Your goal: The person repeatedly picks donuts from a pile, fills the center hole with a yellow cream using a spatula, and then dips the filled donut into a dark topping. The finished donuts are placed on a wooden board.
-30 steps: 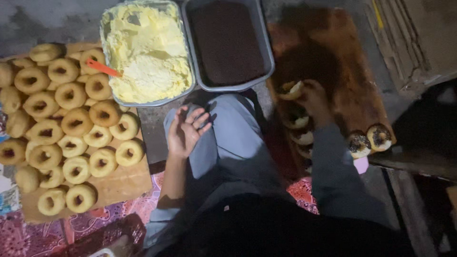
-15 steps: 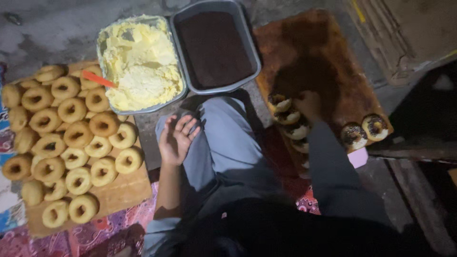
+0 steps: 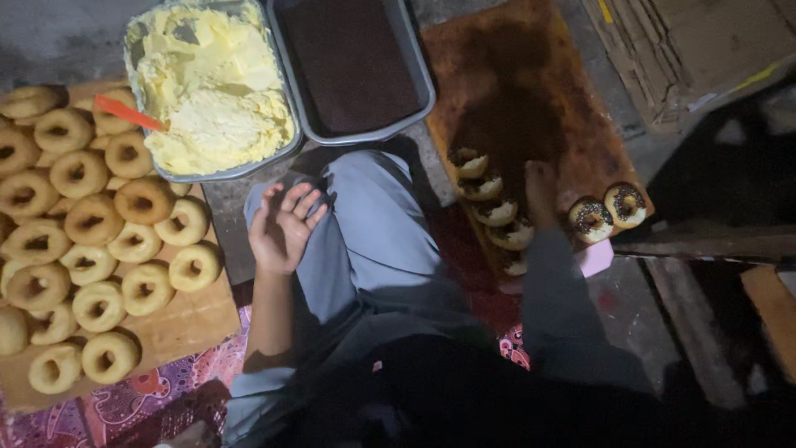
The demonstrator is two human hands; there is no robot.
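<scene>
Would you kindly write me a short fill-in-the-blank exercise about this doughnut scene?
1. The left hand rests palm up and holds ____.
2. The orange spatula sticks in the tray of ____ cream.
3. The plain doughnuts lie on a ____ board.
4. The right hand reaches to the board with the ____ doughnuts.

Missing words: nothing; yellow; wooden; topped

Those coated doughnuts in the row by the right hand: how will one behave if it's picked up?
The coated doughnuts look soft, so one would probably squash under pinching fingers. Their tops seem to carry cream and dark sprinkles, likely sticky and apt to smear or shed. They lie overlapping on the board, so lifting one near the right hand may shift its neighbour.
</scene>
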